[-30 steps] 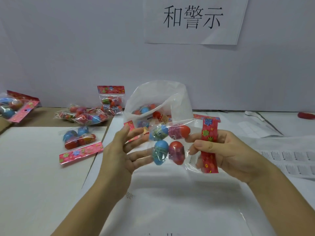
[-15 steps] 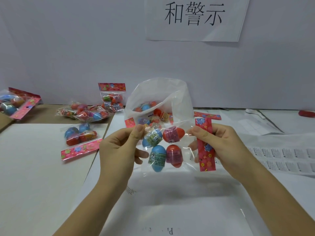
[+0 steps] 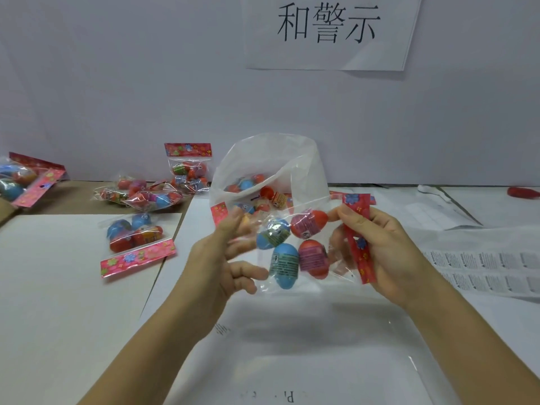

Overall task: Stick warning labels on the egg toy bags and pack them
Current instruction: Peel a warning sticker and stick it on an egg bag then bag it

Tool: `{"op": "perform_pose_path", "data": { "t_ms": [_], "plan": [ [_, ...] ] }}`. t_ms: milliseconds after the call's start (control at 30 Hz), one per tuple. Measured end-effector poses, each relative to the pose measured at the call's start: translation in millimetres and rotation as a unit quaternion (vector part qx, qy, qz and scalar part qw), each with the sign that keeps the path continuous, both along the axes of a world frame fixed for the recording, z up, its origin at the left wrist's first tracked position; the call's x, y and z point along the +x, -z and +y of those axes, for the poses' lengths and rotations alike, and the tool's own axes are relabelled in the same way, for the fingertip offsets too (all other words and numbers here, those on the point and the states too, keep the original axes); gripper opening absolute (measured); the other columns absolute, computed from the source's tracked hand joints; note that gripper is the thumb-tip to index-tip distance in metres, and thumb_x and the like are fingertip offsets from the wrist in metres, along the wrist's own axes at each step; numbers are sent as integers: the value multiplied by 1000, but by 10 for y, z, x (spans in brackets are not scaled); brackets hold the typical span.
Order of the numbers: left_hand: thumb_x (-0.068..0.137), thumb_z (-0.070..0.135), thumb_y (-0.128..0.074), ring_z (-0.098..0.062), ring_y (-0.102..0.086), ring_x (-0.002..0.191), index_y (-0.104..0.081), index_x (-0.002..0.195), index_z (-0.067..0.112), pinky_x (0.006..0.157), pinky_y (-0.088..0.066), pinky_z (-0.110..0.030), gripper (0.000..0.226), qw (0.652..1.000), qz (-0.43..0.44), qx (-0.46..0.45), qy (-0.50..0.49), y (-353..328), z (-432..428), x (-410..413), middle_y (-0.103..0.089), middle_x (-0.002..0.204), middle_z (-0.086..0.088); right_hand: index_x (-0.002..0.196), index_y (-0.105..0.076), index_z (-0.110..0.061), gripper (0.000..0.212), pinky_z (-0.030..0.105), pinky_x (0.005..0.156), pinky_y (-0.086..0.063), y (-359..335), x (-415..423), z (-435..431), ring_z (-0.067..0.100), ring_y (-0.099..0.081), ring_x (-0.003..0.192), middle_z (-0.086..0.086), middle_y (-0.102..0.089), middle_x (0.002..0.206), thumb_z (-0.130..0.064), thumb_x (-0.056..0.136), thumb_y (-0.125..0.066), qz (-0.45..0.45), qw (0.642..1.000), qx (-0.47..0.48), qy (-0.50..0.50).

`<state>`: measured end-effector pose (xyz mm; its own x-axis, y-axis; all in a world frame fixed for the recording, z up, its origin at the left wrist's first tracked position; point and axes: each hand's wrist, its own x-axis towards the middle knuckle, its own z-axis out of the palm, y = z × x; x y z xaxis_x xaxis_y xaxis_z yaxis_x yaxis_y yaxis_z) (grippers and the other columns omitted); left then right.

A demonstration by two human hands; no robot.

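Observation:
I hold a clear egg toy bag (image 3: 292, 252) with blue and red eggs in front of me, above the table. My right hand (image 3: 377, 249) grips its red flowered header card (image 3: 358, 238), thumb on top. My left hand (image 3: 225, 255) is at the bag's opposite edge, blurred, fingers against the plastic. Behind it a large clear packing bag (image 3: 271, 168) stands open with several egg bags inside. More egg toy bags lie at the left (image 3: 134, 241), (image 3: 143, 195), one stands against the wall (image 3: 188, 168). Sheets of warning labels (image 3: 479, 267) lie at the right.
A white paper sheet (image 3: 58, 287) covers the left of the table. Flat clear plastic bags (image 3: 306, 355) lie below my hands. More egg bags sit at the far left edge (image 3: 26, 182). A red object (image 3: 523, 192) lies far right by the wall. A paper sign (image 3: 327, 30) hangs above.
My left hand went from open beside the bag to taking hold of its left edge, and the bag has tilted a little in my hands.

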<state>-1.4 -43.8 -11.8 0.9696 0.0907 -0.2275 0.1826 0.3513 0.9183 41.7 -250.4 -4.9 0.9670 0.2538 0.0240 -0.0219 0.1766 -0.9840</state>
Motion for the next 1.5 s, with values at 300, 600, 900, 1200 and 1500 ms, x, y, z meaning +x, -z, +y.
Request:
{"op": "perform_pose_path", "data": {
  "t_ms": [300, 600, 900, 1200, 1500],
  "plan": [
    [65, 39, -71, -12, -58, 44, -72, 96, 12, 37, -47, -22, 42, 998, 18, 38, -44, 54, 23, 43, -74, 72, -1, 107, -68, -20, 52, 30, 52, -55, -17, 78, -219, 27, -70, 64, 8, -73, 83, -11, 57, -79, -10, 991, -93, -92],
    [62, 53, -66, -23, -64, 102, -74, 95, 18, 81, -50, -39, 49, 997, 67, -15, 47, 204, -19, 64, -71, 110, -9, 62, -73, -20, 16, 32, 64, -59, -43, 47, -180, 19, -70, 80, 1, -71, 85, -5, 60, -77, -99, 993, -7, -65],
    [51, 42, -91, -21, -71, 101, -72, 110, 31, 79, -57, -27, 63, 949, -52, 31, 308, 270, -69, 10, -73, 111, -8, 59, -69, -22, 18, 46, 83, -57, 38, -8, -26, 26, -63, 112, 0, -68, 112, -19, 54, -87, -103, 982, -5, -158],
    [58, 27, -89, -23, -72, 90, -73, 99, 13, 72, -58, -26, 46, 989, -56, 21, 138, 181, -44, -22, -73, 103, -14, 106, -65, -16, 38, 39, 58, -58, 161, -13, 198, 22, -71, 82, 10, -68, 102, -42, 80, -54, 114, 988, 87, -54],
    [62, 38, -71, -22, -74, 89, -74, 102, 14, 63, -58, -25, 46, 999, -31, -44, 11, 115, -69, -14, -75, 102, -9, 114, -67, -22, 51, 31, 62, -58, 202, -91, 210, 29, -73, 87, 3, -72, 102, -16, 64, -79, 11, 994, -19, -109]
  ]
}}
